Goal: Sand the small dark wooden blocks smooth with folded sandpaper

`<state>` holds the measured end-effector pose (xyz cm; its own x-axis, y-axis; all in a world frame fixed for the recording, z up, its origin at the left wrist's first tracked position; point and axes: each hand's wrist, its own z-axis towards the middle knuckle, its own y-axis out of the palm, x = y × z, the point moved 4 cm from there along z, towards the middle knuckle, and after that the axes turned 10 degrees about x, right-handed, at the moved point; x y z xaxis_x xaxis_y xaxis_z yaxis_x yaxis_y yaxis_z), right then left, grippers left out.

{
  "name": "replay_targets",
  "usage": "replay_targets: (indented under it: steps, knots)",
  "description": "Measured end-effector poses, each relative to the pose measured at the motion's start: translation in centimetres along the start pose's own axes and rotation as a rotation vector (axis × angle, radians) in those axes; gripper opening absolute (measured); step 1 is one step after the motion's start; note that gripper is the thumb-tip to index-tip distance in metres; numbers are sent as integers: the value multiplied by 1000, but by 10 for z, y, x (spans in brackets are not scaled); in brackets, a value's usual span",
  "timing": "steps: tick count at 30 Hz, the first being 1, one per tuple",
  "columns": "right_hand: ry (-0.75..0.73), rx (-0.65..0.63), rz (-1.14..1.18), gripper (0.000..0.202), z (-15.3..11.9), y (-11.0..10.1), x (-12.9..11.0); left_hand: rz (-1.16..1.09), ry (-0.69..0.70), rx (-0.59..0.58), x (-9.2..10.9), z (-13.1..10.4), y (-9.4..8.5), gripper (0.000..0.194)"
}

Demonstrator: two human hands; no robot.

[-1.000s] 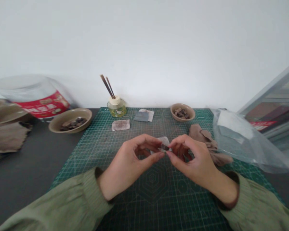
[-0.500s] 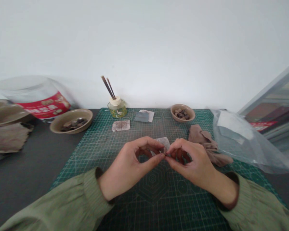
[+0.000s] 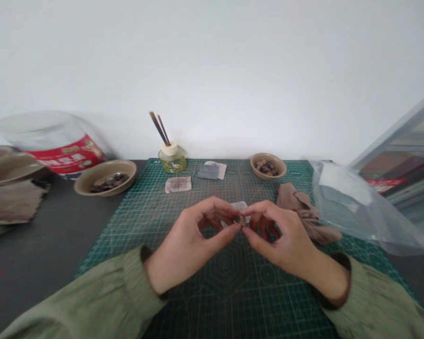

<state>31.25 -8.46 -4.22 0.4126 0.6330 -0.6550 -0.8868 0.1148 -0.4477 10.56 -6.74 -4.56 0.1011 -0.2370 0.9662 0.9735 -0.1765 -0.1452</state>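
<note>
Between the fingertips of both hands is a small brown piece [image 3: 242,220], mostly covered by the fingers. My left hand [image 3: 201,238] pinches it from the left with thumb and fingers, and my right hand [image 3: 277,230] grips it from the right. Behind the fingertips a pale sheet [image 3: 239,205] lies on the green cutting mat [image 3: 134,226]. Small brown blocks [image 3: 266,168] fill part of a bowl [image 3: 255,174] at the back right of the mat. A crumpled brown cloth [image 3: 297,207] rests to the right of my right hand.
At the left, a second bowl [image 3: 81,185] holds dark, glossy pieces, near a large clear jar [image 3: 63,153]. A reed diffuser [image 3: 172,158], a stained sheet [image 3: 178,184] and grey sandpaper-like sheets [image 3: 209,171] are at the back. A clear plastic bag [image 3: 353,207] lies at the right.
My right fingers have opened a little wider around the small piece, and it seems turned so that more of it shows. The hands stay in nearly the same place.
</note>
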Motion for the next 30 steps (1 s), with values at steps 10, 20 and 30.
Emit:
replay_targets:
  steps: [10, 20, 30]
  knots:
    - [27, 30, -17, 25, -1, 0, 2, 28, -36, -14, -4, 2, 2, 19]
    - [19, 1, -5, 31, -1, 1, 2, 28, -30, -13, -1, 1, 1, 17]
    - [-6, -15, -11, 29, 1, 1, -2, 12, -35, -8, -1, 1, 2, 19]
